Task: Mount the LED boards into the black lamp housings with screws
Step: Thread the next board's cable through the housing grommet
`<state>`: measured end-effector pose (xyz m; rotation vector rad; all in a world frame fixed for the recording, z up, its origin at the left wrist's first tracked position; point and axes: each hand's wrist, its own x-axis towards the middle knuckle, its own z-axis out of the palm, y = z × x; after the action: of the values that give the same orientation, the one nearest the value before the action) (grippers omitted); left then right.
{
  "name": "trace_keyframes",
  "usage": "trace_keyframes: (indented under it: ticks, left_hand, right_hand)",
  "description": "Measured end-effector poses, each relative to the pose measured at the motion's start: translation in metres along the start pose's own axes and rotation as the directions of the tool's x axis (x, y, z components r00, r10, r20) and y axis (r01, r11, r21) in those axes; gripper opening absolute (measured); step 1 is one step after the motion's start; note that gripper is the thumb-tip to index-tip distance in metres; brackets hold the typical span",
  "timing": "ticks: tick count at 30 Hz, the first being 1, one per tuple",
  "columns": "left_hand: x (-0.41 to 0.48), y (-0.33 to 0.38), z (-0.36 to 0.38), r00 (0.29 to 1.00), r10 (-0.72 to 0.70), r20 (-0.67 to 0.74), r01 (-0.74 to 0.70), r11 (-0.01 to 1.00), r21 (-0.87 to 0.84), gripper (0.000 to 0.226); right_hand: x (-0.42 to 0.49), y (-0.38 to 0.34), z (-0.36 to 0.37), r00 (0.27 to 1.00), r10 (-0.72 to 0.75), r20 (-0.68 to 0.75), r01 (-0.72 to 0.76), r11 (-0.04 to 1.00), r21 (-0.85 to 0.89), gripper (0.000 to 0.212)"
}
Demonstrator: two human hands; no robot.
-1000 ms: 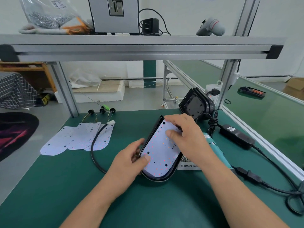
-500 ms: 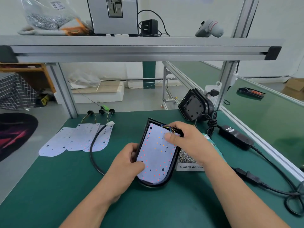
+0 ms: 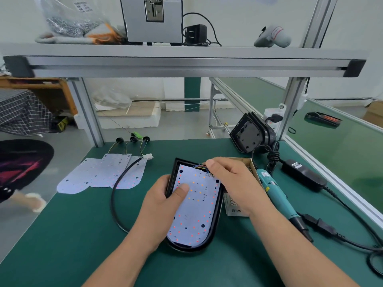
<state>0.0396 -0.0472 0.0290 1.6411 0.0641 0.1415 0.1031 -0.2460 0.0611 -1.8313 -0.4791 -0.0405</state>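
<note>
Frame center: LED board (image 3: 196, 206) sits in black lamp housing (image 3: 216, 216), left hand (image 3: 161, 206) grips housing's left edge, thumb pressing board, right hand (image 3: 232, 183) curled fingers pinch board's top-right corner by wires (image 3: 200, 167).

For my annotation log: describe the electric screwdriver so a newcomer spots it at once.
On the green bench mat, look right of the central black housing. The screwdriver lies past the small screw box, slanting toward the near right; it alone is teal, beside a black adapter.

"SPRI" on white box (image 3: 233, 210) front
</note>
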Motion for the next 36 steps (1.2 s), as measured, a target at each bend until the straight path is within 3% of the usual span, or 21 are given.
trace_keyframes:
  ticks: [5,14,17,19,21,25,28,32,34,36]
  left_hand:
    - [-0.002,0.001,0.003,0.999,-0.047,-0.006,0.046,0.997,-0.056,0.022]
    - [-0.004,0.010,-0.004,0.973,-0.184,0.138,0.209,0.958,-0.197,0.046]
    - [-0.005,0.013,-0.005,0.974,-0.163,0.159,0.192,0.963,-0.190,0.039]
    - [-0.004,0.012,-0.007,0.976,-0.146,0.163,0.179,0.961,-0.211,0.036]
    - [-0.003,0.015,-0.008,0.973,-0.147,0.180,0.190,0.949,-0.253,0.030]
    - [-0.008,0.021,-0.007,0.974,-0.138,0.179,0.187,0.936,-0.298,0.027]
    - [-0.009,0.021,-0.006,0.975,-0.140,0.173,0.194,0.914,-0.356,0.042]
    - [-0.008,0.024,-0.009,0.969,-0.179,0.169,0.238,0.860,-0.451,0.052]
    - [-0.009,0.029,-0.011,0.938,-0.216,0.271,0.324,0.825,-0.462,0.054]
    - [-0.008,0.028,-0.013,0.900,-0.257,0.353,0.410,0.773,-0.483,0.056]
  right_hand:
    - [-0.005,0.002,0.005,0.982,-0.171,-0.081,0.134,0.931,-0.339,0.022]
    - [-0.004,0.004,0.002,0.990,-0.140,0.018,0.132,0.873,-0.469,0.018]
    - [-0.005,0.001,0.001,0.991,-0.130,0.014,0.127,0.937,-0.326,0.033]
    - [-0.003,-0.006,-0.003,0.999,0.023,-0.024,-0.023,1.000,0.017,0.050]
    - [-0.002,-0.009,-0.007,0.989,0.145,-0.011,-0.133,0.929,0.346,0.045]
    - [-0.008,-0.003,0.000,0.961,0.113,0.253,-0.183,0.946,0.270,0.026]
    - [-0.012,0.000,0.004,0.929,0.116,0.352,-0.232,0.922,0.309,0.028]
    - [-0.010,-0.007,0.000,0.925,0.050,0.378,-0.162,0.949,0.271,0.013]
    - [-0.010,-0.009,-0.001,0.946,0.024,0.324,-0.088,0.979,0.186,0.009]
    - [-0.010,-0.009,0.001,0.966,0.006,0.260,-0.022,0.998,0.061,0.020]
